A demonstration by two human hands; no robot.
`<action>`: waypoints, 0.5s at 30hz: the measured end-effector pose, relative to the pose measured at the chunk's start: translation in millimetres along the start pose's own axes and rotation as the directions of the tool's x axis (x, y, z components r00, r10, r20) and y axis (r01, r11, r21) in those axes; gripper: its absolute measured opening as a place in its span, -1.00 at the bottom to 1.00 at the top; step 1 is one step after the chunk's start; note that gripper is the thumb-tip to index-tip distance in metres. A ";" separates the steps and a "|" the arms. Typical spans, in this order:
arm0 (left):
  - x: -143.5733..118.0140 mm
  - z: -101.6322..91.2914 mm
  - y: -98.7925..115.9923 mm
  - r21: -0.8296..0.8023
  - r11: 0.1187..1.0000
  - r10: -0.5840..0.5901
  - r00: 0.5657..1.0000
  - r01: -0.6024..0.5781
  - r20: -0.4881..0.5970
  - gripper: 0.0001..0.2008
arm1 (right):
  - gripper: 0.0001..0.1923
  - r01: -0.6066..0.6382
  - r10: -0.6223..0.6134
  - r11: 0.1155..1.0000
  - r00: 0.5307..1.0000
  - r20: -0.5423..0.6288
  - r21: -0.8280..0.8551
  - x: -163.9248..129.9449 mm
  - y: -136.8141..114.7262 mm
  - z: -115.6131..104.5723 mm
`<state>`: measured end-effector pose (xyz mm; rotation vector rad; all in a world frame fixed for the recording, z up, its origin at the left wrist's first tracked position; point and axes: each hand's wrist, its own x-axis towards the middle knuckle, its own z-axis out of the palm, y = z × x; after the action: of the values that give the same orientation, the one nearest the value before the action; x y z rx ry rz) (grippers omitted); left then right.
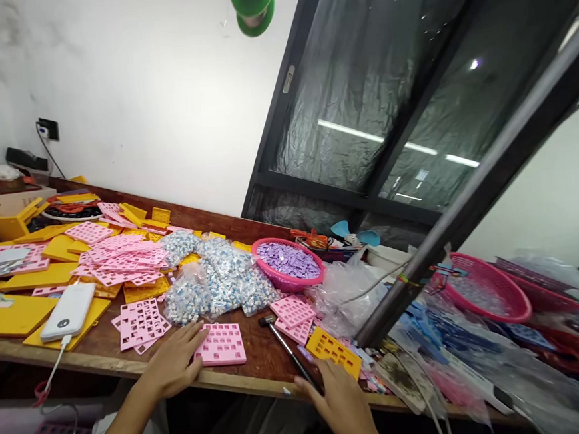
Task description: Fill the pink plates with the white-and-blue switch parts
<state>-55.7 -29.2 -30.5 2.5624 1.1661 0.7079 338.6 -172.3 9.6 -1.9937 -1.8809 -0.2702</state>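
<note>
My left hand (173, 360) rests flat on the wooden table (104, 355), its fingers touching the left edge of a pink plastic grid frame (223, 344). My right hand (340, 403) lies at the table's front edge, over the handle end of a small hammer (282, 341) whose dark head points away from me. A yellow grid frame (334, 351) lies just beyond the right hand. Whether the right hand's fingers close around the handle is not clear.
Pink grid frames (122, 260) and yellow panels (14, 315) cover the table's left. Bags of small white-blue pieces (214, 276), a pink basket of purple pieces (288, 262), a white power bank (69, 311) with cable, a second pink basket (485, 288), plastic bags and a slanting metal pole (469, 206) crowd the right.
</note>
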 end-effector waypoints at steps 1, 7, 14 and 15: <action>2.2 1.9 1.1 0.013 1.000 -0.001 1.000 0.001 0.002 -0.42 | -0.50 0.008 -0.009 1.000 1.000 0.023 0.020 -14.5 13.3 0.9; 21.2 25.7 27.1 0.085 0.993 -0.075 0.997 0.078 -0.035 -0.26 | -0.58 -0.055 0.052 0.998 0.990 0.129 0.023 -44.4 27.7 2.5; 23.2 36.1 37.4 0.100 0.994 -0.054 0.998 0.051 0.022 -0.23 | -0.53 -0.136 0.161 0.986 0.935 0.315 -0.101 -25.1 7.6 -15.4; 23.0 35.3 36.4 0.099 0.994 -0.050 0.998 0.046 0.032 -0.23 | -0.55 -0.152 0.186 0.980 0.929 0.320 -0.126 -19.3 3.9 -19.1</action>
<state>-1.1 -36.1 -38.4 2.6054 1.2768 0.6078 343.1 -197.7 18.8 -2.3762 -1.8995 0.0250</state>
